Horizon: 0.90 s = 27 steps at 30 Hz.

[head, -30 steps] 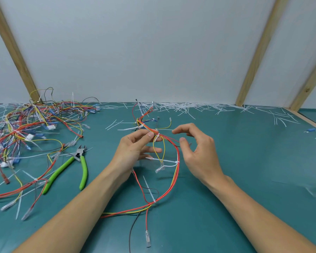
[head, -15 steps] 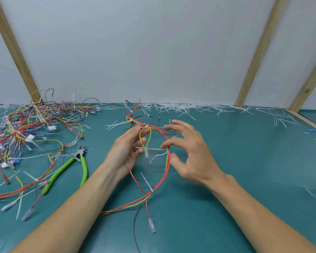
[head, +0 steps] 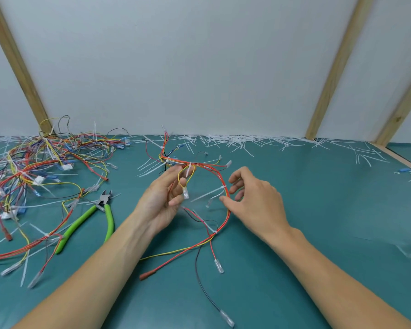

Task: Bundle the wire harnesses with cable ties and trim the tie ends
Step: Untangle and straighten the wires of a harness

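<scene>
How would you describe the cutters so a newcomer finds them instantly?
Start at the tangled pile of wires on the left of the green table. Just right of its near edge, left of the left hand, lie the cutters, the only tool there, with bright green handles.

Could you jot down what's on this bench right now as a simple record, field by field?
Held: wire harness, in left hand
Right hand: open, fingers at the harness's red wires
Untrimmed tie: cable tie tail sticks out from the harness
Tool: green-handled cutters, lying left of the hands
Left side: pile of harnesses
Back edge: white tie offcuts
Surface: teal mat
</scene>
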### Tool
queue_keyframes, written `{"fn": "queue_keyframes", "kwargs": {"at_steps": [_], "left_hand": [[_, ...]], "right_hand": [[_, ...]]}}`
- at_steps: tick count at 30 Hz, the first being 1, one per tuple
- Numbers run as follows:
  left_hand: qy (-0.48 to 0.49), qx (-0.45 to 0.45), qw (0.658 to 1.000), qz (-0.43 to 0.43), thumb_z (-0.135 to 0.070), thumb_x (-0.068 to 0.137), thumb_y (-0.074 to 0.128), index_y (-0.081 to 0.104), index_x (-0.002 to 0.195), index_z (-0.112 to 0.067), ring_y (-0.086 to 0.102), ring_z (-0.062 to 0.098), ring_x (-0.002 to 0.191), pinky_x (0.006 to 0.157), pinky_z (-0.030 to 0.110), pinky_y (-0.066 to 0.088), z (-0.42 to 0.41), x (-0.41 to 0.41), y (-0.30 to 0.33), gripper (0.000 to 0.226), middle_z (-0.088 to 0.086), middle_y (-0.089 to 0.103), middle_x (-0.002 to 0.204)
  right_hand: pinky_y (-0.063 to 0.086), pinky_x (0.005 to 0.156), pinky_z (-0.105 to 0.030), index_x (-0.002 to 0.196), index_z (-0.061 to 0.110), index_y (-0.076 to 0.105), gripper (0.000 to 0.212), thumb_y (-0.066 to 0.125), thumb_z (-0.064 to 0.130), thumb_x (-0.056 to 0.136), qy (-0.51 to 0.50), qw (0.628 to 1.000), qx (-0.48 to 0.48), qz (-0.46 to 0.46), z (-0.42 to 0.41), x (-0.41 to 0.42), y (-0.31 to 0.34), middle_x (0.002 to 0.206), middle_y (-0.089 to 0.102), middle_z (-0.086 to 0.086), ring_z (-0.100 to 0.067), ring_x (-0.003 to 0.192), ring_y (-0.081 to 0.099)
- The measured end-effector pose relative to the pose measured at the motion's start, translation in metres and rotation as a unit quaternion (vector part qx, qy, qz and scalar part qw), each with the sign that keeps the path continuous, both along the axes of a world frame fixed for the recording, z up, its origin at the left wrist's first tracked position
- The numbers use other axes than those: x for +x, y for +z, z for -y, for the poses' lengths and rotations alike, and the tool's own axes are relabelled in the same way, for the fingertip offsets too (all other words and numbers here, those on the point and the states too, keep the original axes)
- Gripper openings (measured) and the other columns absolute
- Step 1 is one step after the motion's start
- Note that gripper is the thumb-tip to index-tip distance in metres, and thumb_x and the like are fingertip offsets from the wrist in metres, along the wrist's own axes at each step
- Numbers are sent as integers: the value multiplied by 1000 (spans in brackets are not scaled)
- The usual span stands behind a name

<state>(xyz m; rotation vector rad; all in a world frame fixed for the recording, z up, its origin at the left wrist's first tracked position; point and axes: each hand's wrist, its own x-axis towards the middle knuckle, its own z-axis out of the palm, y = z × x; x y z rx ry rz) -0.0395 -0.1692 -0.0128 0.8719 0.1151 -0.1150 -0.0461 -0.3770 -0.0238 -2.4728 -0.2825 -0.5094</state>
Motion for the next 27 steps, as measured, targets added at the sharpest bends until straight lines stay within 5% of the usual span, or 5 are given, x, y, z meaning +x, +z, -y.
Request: {"fn": "queue_keyframes", "kwargs": {"at_steps": [6,14,21,24,27], "left_hand": [[-2,64,998,25,-21,96,61,74,107,-27,67,-1,58,37,12,37,0,-1,-1,18,-1,76,108],[0,111,992,59,-49,83,64,75,101,-28,68,7,54,39,18,45,-1,-5,2,29,2,75,115],[1,137,987,86,-47,87,61,71,109,-24,69,8,56,38,18,44,-1,-6,2,33,4,75,116],[8,128,989,79,-47,86,62,71,108,-25,68,7,55,38,18,44,-2,-5,3,33,3,76,114],[15,113,991,71,-46,87,62,75,99,-27,67,6,54,38,18,45,-4,-4,4,26,2,76,112]], "right_hand": [[41,61,-33,101,33,47,25,67,28,86,-57,993,-70,77,2,6,-2,83,67,17,-21,76,66],[54,67,-40,102,27,65,4,63,30,102,-15,989,19,149,19,13,5,86,73,14,-18,77,71],[42,64,-40,107,19,51,6,45,17,105,31,997,25,64,14,14,-1,85,63,6,-28,78,58],[31,62,-37,109,21,49,16,36,24,100,57,996,44,57,12,9,1,71,52,11,-20,69,50],[40,61,-38,106,26,46,24,35,45,95,77,995,24,58,10,5,6,72,55,7,-16,70,53]]}}
